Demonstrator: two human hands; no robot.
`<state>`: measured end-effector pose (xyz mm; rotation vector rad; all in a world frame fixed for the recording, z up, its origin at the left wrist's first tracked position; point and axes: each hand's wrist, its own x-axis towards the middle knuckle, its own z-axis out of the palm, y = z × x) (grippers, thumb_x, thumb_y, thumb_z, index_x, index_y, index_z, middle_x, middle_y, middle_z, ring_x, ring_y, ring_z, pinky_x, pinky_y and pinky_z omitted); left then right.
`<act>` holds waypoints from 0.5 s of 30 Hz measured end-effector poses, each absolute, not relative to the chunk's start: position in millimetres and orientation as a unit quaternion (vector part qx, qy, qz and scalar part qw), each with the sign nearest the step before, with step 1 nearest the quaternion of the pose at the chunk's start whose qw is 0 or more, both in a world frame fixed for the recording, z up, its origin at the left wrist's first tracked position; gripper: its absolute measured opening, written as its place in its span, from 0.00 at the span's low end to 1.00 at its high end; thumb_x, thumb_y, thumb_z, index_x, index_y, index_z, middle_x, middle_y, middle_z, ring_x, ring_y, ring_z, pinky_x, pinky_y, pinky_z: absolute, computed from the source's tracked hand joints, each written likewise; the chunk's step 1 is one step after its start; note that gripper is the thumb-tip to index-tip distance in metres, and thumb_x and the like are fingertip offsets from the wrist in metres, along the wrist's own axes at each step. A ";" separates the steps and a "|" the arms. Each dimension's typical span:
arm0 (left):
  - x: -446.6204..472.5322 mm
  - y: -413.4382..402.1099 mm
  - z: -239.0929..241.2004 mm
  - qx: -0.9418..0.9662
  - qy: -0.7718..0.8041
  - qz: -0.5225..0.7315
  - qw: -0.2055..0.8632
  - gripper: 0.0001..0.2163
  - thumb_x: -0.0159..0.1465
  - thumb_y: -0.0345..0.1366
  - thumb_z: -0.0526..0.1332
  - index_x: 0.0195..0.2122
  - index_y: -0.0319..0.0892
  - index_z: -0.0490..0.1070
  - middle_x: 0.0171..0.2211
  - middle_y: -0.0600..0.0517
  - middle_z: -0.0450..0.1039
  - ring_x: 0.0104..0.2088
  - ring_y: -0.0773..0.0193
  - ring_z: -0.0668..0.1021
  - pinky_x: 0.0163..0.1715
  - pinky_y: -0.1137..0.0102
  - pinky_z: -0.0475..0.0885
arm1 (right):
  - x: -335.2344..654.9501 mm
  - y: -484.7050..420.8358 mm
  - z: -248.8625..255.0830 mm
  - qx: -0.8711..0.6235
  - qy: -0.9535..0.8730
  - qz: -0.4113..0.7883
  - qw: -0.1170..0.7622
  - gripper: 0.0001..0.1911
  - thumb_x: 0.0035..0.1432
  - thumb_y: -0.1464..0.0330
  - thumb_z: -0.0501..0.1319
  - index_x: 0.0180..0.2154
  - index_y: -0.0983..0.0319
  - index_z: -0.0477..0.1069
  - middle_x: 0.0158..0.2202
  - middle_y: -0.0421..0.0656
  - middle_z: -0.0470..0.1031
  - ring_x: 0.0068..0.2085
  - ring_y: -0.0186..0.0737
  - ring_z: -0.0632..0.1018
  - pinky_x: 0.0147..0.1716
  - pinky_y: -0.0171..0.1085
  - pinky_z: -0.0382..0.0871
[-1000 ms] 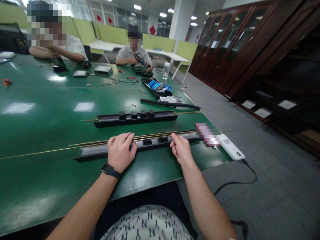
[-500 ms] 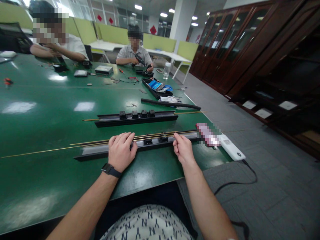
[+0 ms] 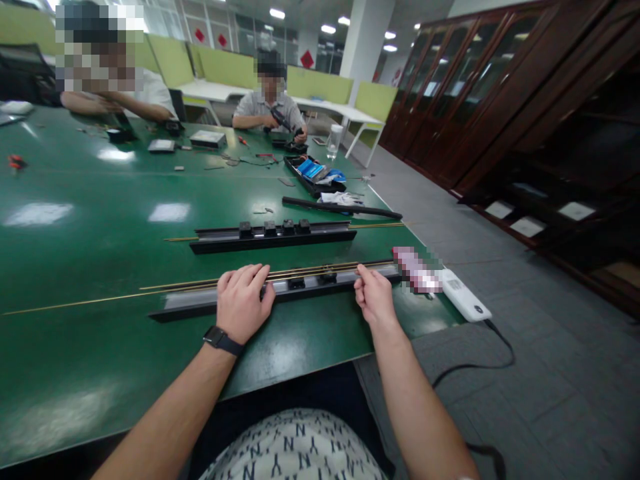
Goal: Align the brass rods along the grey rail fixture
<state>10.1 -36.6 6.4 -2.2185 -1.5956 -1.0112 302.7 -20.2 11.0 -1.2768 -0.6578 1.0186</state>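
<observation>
In front of me a long black metal channel (image 3: pixel 186 303) lies across the green table, with small black blocks (image 3: pixel 297 283) inside it. Thin brass rods (image 3: pixel 303 273) run lengthwise along its far side, and one sticks out well past the left end. My left hand (image 3: pixel 244 300), a dark watch on its wrist, is wrapped over the channel and the rods, its fingertips partly hidden behind them. Further right, thumb and forefinger of my right hand (image 3: pixel 375 293) are pinched together on a thin rod, with the other fingers curled in.
Beyond lies a second black channel (image 3: pixel 273 241) with several blocks and a rod. Behind it are a dark bar (image 3: pixel 300 203), white gloves (image 3: pixel 340 199) and a black tray (image 3: pixel 295 175). A phone (image 3: pixel 415 270) and a white device (image 3: pixel 465 297) lie at the right edge. Two people sit opposite.
My right hand has slid a little to the right along the rods, still pinched. My left hand and the channel have stayed in place.
</observation>
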 end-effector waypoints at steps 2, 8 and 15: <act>9.8 -36.8 6.2 -0.756 -0.545 -0.346 0.110 0.15 0.71 0.36 0.60 0.56 0.44 0.78 0.54 0.44 0.83 0.56 0.47 0.81 0.58 0.50 0.65 | 304.7 -19.4 10.9 -0.563 -0.284 0.442 0.638 0.20 0.52 0.54 0.75 0.30 0.61 0.71 0.17 0.33 0.71 0.10 0.26 0.61 0.06 0.27 0.46; 9.8 -37.2 6.7 -0.757 -0.545 -0.339 0.123 0.14 0.72 0.37 0.59 0.55 0.43 0.78 0.54 0.44 0.83 0.56 0.48 0.81 0.58 0.51 0.65 | 306.1 -18.9 10.7 -0.571 -0.281 0.439 0.634 0.22 0.52 0.52 0.75 0.31 0.60 0.71 0.17 0.34 0.71 0.10 0.27 0.61 0.06 0.26 0.46; 10.7 -37.4 6.2 -0.755 -0.546 -0.347 0.107 0.15 0.71 0.36 0.59 0.56 0.46 0.78 0.54 0.44 0.83 0.56 0.47 0.81 0.58 0.51 0.63 | 307.1 -21.6 11.2 -0.574 -0.296 0.443 0.622 0.24 0.51 0.49 0.75 0.32 0.59 0.69 0.17 0.34 0.72 0.10 0.26 0.61 0.06 0.27 0.45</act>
